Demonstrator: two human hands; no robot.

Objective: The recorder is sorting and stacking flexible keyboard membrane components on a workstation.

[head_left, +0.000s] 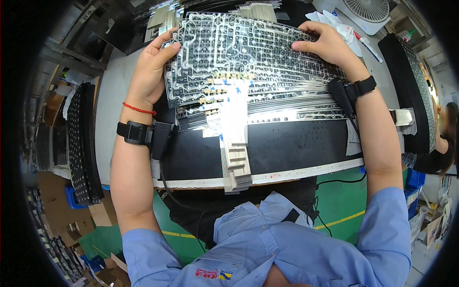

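Observation:
A fanned stack of thin, clear membrane circuit sheets (248,45) printed with silvery tracks and dark key-like marks lies on the black work mat (296,148). My left hand (155,62) grips the upper left edge, thumb on top and fingers underneath. On the upper right edge my right hand (327,45) has its thumb over the sheets, with the fingers curled behind. Flat pale tails (234,160) run from the sheets toward me and hang past the front edge of the table. Glare washes out the middle of these tails.
More pale strips (256,12) lie at the far edge. A white fan (366,9) and a red-and-white marker (368,48) are at the far right. Dark padded blocks flank the table, the right one (406,81) near another person (444,143). Cables hang in front.

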